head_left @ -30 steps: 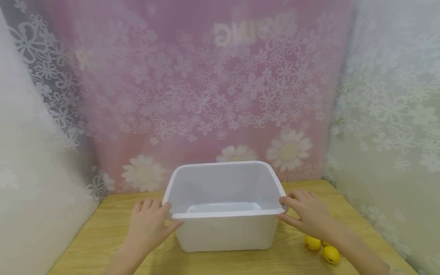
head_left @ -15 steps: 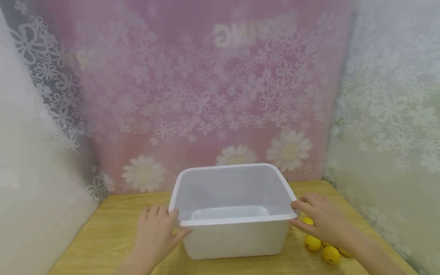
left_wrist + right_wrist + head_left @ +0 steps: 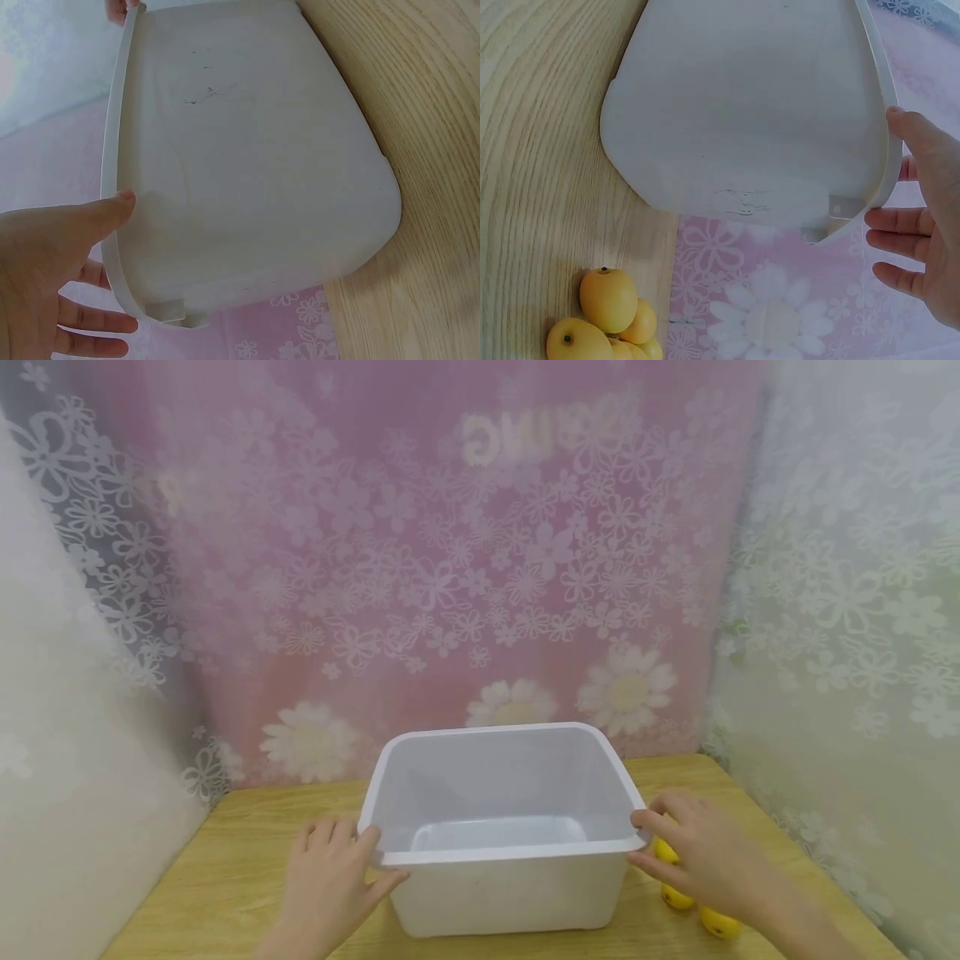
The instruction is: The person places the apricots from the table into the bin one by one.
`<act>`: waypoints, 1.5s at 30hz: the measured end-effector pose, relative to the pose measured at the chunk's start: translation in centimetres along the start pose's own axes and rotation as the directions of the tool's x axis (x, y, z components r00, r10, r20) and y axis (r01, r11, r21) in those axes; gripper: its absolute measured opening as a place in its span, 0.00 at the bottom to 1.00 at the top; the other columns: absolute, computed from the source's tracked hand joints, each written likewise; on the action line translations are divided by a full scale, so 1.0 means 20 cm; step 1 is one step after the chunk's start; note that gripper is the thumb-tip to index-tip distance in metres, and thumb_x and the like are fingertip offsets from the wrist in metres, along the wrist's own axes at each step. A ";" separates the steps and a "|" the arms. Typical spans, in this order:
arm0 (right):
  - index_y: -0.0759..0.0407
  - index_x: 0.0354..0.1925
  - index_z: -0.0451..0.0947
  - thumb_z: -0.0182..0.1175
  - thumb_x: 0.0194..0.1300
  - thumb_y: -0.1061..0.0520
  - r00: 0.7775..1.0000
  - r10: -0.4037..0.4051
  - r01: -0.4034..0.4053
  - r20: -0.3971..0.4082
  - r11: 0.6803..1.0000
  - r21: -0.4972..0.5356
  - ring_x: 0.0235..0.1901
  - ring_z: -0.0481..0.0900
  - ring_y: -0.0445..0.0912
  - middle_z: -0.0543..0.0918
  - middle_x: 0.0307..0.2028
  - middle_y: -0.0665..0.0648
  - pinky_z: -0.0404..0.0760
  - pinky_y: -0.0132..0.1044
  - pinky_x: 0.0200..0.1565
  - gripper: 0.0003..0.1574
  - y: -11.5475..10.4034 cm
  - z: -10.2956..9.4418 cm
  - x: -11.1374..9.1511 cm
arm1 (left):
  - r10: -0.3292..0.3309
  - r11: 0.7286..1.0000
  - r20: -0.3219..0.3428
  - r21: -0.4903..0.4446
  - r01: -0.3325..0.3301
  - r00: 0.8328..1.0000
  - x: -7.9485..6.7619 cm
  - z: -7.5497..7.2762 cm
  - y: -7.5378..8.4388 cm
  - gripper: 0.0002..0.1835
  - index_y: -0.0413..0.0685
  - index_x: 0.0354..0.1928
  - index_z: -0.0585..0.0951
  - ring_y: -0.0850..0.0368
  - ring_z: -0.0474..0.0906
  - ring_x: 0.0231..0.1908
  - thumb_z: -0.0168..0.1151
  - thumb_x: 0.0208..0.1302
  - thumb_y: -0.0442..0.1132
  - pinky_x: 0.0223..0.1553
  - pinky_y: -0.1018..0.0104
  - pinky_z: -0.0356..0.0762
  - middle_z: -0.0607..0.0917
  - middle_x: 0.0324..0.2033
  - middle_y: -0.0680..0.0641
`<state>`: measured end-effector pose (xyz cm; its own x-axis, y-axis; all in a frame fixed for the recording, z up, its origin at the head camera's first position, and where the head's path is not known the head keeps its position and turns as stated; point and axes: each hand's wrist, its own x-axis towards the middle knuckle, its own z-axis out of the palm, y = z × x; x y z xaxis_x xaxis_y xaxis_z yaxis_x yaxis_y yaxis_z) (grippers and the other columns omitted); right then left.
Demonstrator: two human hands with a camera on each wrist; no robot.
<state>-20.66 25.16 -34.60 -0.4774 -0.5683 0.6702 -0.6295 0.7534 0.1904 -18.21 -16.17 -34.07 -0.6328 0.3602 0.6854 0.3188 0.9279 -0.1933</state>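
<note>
A deep white plastic tub stands upright on the wooden table, its inside bare in the head view. My left hand holds the near left corner of its rim, with the thumb on the outer front wall and the forefinger over the edge. At the near right corner my right hand pinches the rim the same way. In the left wrist view the left thumb lies against the tub's outer wall. The right thumb presses just at the rim in the right wrist view.
Several yellow fruits lie on the table right of the tub, partly hidden by my right hand in the head view. Flower-patterned curtains hang behind and on both sides of the wooden table.
The tub, held in both hands, has come nearer to me and a little to the right, then slightly back left. The fruits have stayed in place.
</note>
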 end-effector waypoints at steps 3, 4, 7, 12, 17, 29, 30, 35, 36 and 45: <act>0.48 0.37 0.78 0.55 0.59 0.33 1.000 -0.006 0.006 -0.027 1.000 0.007 0.32 0.69 0.41 0.71 0.33 0.43 0.69 0.36 0.28 0.23 -0.01 0.01 0.00 | -0.013 1.000 0.026 0.010 0.013 1.000 -0.01 -0.01 -0.01 0.27 0.52 0.23 0.71 0.44 0.75 0.36 0.68 0.39 0.65 0.41 0.45 0.71 0.77 0.28 0.46; 0.48 0.37 0.78 0.54 0.60 0.32 0.999 -0.007 0.007 -0.036 1.000 0.009 0.32 0.69 0.41 0.71 0.33 0.43 0.69 0.35 0.28 0.24 -0.01 0.02 0.00 | -0.013 1.000 0.024 0.011 0.012 1.000 -0.01 -0.02 -0.01 0.27 0.52 0.23 0.71 0.44 0.75 0.36 0.68 0.39 0.65 0.41 0.46 0.71 0.77 0.28 0.46; 0.47 0.37 0.78 0.54 0.60 0.32 0.999 -0.006 0.006 -0.046 1.000 0.012 0.30 0.69 0.40 0.71 0.33 0.43 0.68 0.34 0.27 0.23 -0.02 0.02 0.01 | -0.009 1.000 0.010 0.013 0.008 1.000 -0.02 -0.02 -0.02 0.27 0.51 0.23 0.71 0.44 0.75 0.35 0.68 0.39 0.65 0.40 0.47 0.71 0.77 0.28 0.46; 0.47 0.38 0.78 0.58 0.57 0.34 1.000 0.001 -0.001 -0.031 1.000 0.014 0.31 0.70 0.41 0.72 0.34 0.43 0.70 0.37 0.28 0.22 -0.05 0.03 0.03 | -0.003 1.000 -0.005 0.018 0.003 1.000 -0.04 -0.03 -0.04 0.27 0.51 0.22 0.71 0.46 0.73 0.34 0.68 0.38 0.65 0.37 0.49 0.70 0.73 0.25 0.48; 0.47 0.38 0.77 0.55 0.59 0.33 0.999 0.009 -0.007 -0.053 0.999 0.032 0.33 0.70 0.41 0.71 0.34 0.43 0.69 0.39 0.30 0.22 -0.06 0.04 0.02 | 0.007 1.000 -0.025 0.019 -0.007 1.000 -0.05 -0.03 -0.05 0.27 0.51 0.22 0.71 0.46 0.73 0.32 0.68 0.37 0.65 0.36 0.50 0.70 0.73 0.25 0.48; 0.47 0.37 0.78 0.52 0.61 0.31 0.996 -0.015 0.017 -0.085 0.999 0.029 0.31 0.70 0.41 0.71 0.33 0.43 0.67 0.36 0.27 0.24 -0.06 0.06 0.02 | 0.004 1.000 -0.001 0.027 -0.004 1.000 -0.06 -0.04 -0.06 0.27 0.50 0.25 0.74 0.46 0.74 0.33 0.68 0.37 0.65 0.37 0.50 0.72 0.74 0.26 0.48; 0.47 0.37 0.78 0.52 0.61 0.31 0.996 -0.014 0.016 -0.083 1.000 0.026 0.31 0.70 0.41 0.71 0.33 0.44 0.68 0.36 0.27 0.24 -0.06 0.06 0.02 | 0.003 1.000 0.001 0.029 -0.003 1.000 -0.06 -0.04 -0.06 0.27 0.50 0.25 0.75 0.46 0.74 0.33 0.68 0.37 0.66 0.37 0.50 0.72 0.75 0.26 0.48; 0.47 0.36 0.78 0.51 0.61 0.31 0.997 -0.012 0.013 -0.071 1.000 0.013 0.32 0.71 0.43 0.72 0.33 0.44 0.70 0.39 0.28 0.25 -0.06 0.05 0.02 | 0.004 0.999 0.010 0.035 -0.005 1.000 -0.06 -0.05 -0.06 0.28 0.50 0.26 0.76 0.46 0.74 0.32 0.68 0.37 0.66 0.36 0.50 0.72 0.75 0.26 0.48; 0.47 0.36 0.78 0.51 0.60 0.31 0.998 -0.012 0.012 -0.069 1.000 0.011 0.32 0.72 0.43 0.72 0.33 0.44 0.70 0.39 0.28 0.25 -0.07 0.05 0.02 | 0.004 0.999 0.013 0.034 -0.005 1.000 -0.06 -0.05 -0.06 0.27 0.50 0.27 0.76 0.46 0.74 0.33 0.68 0.37 0.65 0.36 0.50 0.72 0.75 0.26 0.48; 0.47 0.36 0.78 0.52 0.60 0.31 0.998 -0.014 0.014 -0.057 1.000 0.003 0.32 0.71 0.42 0.73 0.33 0.44 0.69 0.37 0.27 0.24 -0.08 0.04 0.03 | 0.002 1.000 0.025 0.023 -0.002 1.000 -0.06 -0.05 -0.06 0.27 0.50 0.26 0.75 0.46 0.74 0.33 0.68 0.37 0.65 0.37 0.50 0.72 0.74 0.26 0.48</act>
<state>-20.41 23.45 -35.08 -0.4329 -0.5587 0.7074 -0.6377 0.7445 0.1977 -17.06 -17.94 -33.94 -0.6497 0.3641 0.6673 0.3038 0.9290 -0.2112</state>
